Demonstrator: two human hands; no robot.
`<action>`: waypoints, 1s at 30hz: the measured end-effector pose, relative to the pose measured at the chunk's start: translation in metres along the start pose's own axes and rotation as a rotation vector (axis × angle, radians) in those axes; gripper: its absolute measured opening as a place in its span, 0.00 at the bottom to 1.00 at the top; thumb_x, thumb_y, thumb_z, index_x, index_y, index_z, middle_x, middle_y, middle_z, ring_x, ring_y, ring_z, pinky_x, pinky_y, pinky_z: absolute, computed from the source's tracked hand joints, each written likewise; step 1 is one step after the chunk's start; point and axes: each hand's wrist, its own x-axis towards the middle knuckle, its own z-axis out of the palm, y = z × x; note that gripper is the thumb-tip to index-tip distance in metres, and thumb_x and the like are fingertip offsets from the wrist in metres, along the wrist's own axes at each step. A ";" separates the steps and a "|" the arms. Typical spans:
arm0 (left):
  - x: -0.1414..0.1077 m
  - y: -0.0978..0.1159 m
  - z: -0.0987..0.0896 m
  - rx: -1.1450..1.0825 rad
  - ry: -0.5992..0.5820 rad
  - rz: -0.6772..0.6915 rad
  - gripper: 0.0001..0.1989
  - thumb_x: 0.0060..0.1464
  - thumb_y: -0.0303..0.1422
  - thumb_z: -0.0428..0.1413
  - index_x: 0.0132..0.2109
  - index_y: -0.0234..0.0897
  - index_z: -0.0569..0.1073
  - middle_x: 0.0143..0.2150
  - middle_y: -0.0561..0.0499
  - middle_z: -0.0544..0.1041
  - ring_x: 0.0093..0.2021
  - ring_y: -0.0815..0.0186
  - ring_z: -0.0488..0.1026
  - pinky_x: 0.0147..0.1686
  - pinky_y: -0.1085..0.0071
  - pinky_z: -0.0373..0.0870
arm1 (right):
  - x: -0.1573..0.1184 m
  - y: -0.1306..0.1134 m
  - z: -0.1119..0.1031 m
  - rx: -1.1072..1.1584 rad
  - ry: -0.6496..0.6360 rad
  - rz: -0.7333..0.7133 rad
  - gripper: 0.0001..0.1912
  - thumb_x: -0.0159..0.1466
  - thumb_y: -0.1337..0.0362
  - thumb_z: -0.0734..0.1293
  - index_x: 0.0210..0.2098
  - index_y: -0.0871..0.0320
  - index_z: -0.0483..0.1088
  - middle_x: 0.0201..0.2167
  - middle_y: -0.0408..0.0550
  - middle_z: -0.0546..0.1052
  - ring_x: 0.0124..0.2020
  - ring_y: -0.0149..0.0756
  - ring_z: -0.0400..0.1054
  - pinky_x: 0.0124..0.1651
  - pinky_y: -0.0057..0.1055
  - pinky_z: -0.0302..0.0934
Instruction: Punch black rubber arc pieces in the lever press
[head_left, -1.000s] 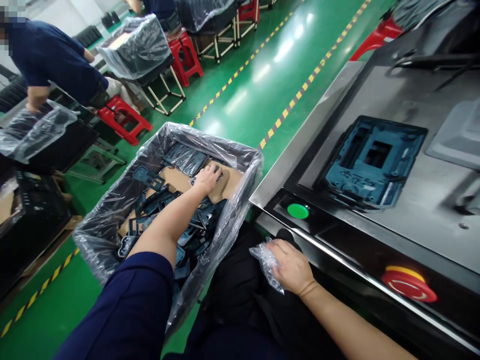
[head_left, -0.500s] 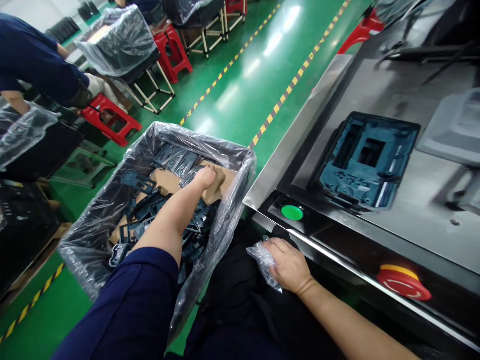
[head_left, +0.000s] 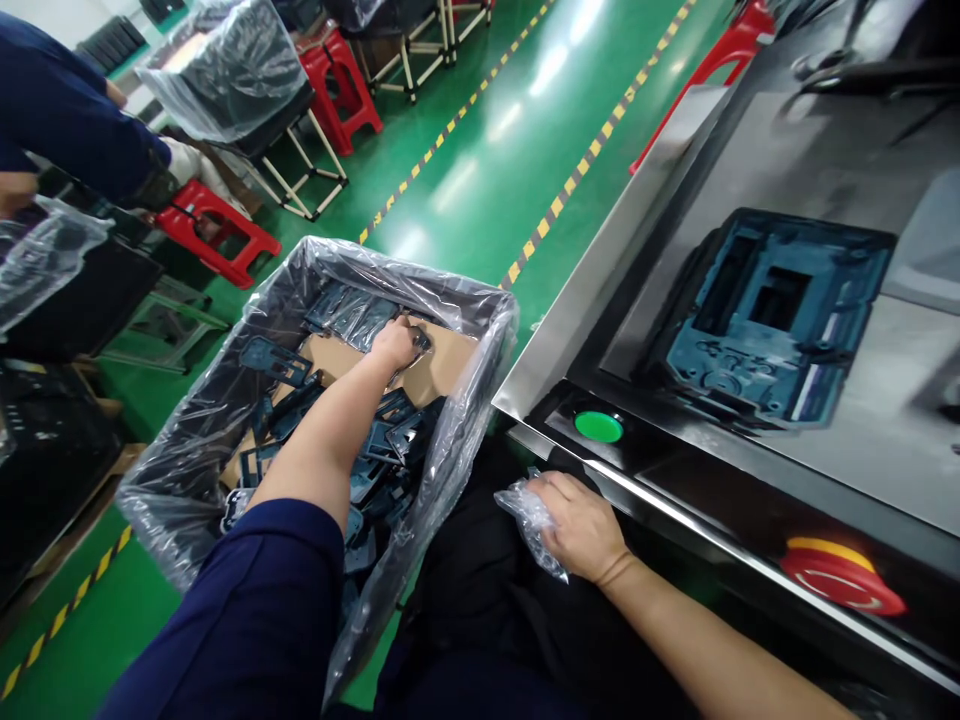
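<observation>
My left hand (head_left: 397, 343) reaches into a box lined with clear plastic (head_left: 480, 300). Its fingers are closed round a dark plastic part (head_left: 421, 341), mostly hidden by the hand, above a cardboard sheet (head_left: 446, 365). Beside it, several dark parts in clear wrapping (head_left: 345, 312) lie at the box's far side, and loose blue-grey plastic frames (head_left: 274, 360) are heaped nearer me. Over my lap, my right hand (head_left: 581, 525) is closed on a crumpled clear plastic bag (head_left: 529, 515).
At right, a blue-grey plastic housing (head_left: 780, 315) rests on a metal machine table (head_left: 900, 400). The front panel carries a green button (head_left: 598, 427) and a red emergency stop (head_left: 844, 575). A person in dark blue (head_left: 60, 110) sits at far left near a red stool (head_left: 217, 235).
My left hand has shifted slightly left inside the box, and a dark part now shows at its right side. My right hand keeps the crumpled bag. The view has turned a little left.
</observation>
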 end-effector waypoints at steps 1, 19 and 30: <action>0.001 -0.002 0.002 -0.003 -0.004 0.022 0.17 0.56 0.39 0.52 0.48 0.36 0.75 0.52 0.42 0.71 0.50 0.56 0.68 0.51 0.66 0.64 | 0.000 0.000 0.000 -0.002 -0.005 0.006 0.20 0.52 0.70 0.62 0.43 0.58 0.73 0.39 0.52 0.75 0.41 0.40 0.67 0.47 0.33 0.64; -0.011 -0.004 -0.002 -0.095 0.099 0.207 0.20 0.58 0.41 0.49 0.50 0.33 0.73 0.48 0.40 0.71 0.51 0.55 0.67 0.54 0.62 0.62 | 0.003 -0.002 0.001 0.009 -0.029 0.010 0.19 0.52 0.70 0.62 0.43 0.58 0.73 0.40 0.52 0.75 0.41 0.39 0.67 0.47 0.33 0.63; -0.006 -0.022 0.022 -0.183 0.077 0.184 0.18 0.58 0.39 0.49 0.50 0.40 0.76 0.58 0.46 0.69 0.59 0.59 0.62 0.61 0.63 0.56 | 0.004 -0.002 0.002 0.004 -0.022 0.022 0.20 0.51 0.71 0.62 0.43 0.58 0.72 0.40 0.52 0.75 0.41 0.40 0.67 0.46 0.33 0.63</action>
